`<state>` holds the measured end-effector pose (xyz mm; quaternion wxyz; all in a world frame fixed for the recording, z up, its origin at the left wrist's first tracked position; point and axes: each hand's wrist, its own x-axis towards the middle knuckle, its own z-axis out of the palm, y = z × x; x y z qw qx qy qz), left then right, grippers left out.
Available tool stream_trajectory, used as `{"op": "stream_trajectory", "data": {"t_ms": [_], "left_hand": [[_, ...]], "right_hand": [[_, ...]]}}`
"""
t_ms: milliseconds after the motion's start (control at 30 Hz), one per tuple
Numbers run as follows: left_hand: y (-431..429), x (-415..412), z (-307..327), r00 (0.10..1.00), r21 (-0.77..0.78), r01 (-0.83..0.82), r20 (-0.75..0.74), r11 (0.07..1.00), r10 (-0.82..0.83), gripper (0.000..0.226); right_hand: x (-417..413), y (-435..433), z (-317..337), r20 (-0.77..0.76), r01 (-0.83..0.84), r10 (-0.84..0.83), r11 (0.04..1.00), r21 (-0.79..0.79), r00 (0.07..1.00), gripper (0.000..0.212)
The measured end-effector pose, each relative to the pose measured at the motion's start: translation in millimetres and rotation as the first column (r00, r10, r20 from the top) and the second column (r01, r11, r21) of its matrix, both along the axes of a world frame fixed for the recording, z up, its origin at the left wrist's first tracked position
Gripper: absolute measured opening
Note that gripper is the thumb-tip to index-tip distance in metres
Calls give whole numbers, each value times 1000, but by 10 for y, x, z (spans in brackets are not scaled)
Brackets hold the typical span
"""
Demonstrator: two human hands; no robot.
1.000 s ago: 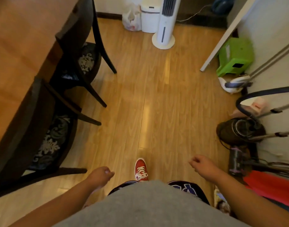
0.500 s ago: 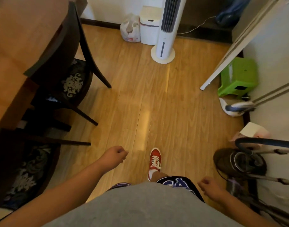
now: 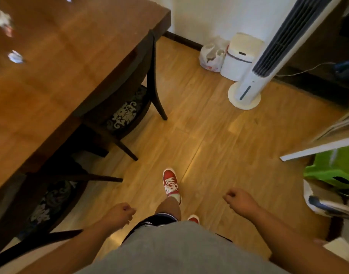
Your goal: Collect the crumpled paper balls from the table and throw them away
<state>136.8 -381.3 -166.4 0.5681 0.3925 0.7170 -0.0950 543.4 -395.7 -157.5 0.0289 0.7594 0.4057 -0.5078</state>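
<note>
Honestly, left grip and right grip are empty-looking fists, and the paper balls lie on the bench far ahead-left of them; reaching over, I might clip the chair.

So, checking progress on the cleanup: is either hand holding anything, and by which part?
Cannot tell. The left hand and right hand both have curled fingers; nothing shows in them, though a small ball could be hidden.
</note>
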Motion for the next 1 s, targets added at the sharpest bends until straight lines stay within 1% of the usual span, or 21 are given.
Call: {"op": "stream_trajectory", "data": {"t_ms": [67,167,333,400,500,633,700,767,867,1000], "left_hand": [[247,-43,-91,999,-13,-48,3,999,48,25],[723,-91,-172,995,-32,-95,-3,995,95,24],[1586,-18,-23,1000,20,-11,1,1000,11,27],[1981,65,109,999,61,40,24,997,-42,28],[2556,255,357,994,152,72,75,986,-84,20],[3153,529,762,982,296,89,132,951,-133,18],[3422,643,970,979,365,83,146,927,-145,15],[3691,723,1189,977,437,74,148,896,-153,12],[4068,750,1462,984,529,29,134,848,-118,14],[4475,660,1633,998,609,5,51,793,-46,16]], "right_hand": [[-83,485,-7,3,-51,51,998,32,999,18],[-180,1123,21,5,-65,65,997,40,998,20],[-151,1826,201,49,-85,84,996,26,995,17],[-93,2048,255,64,-77,76,997,18,995,16],[35,2333,294,72,-85,86,996,-20,994,18],[171,2849,378,82,-160,166,984,-72,983,22],[174,3204,468,74,-221,226,973,-65,971,21],[130,3596,600,66,-304,304,953,-9,950,18],[-18,4236,897,51,-417,414,901,115,909,11],[-384,5082,1382,19,-556,577,776,300,816,4]]}}
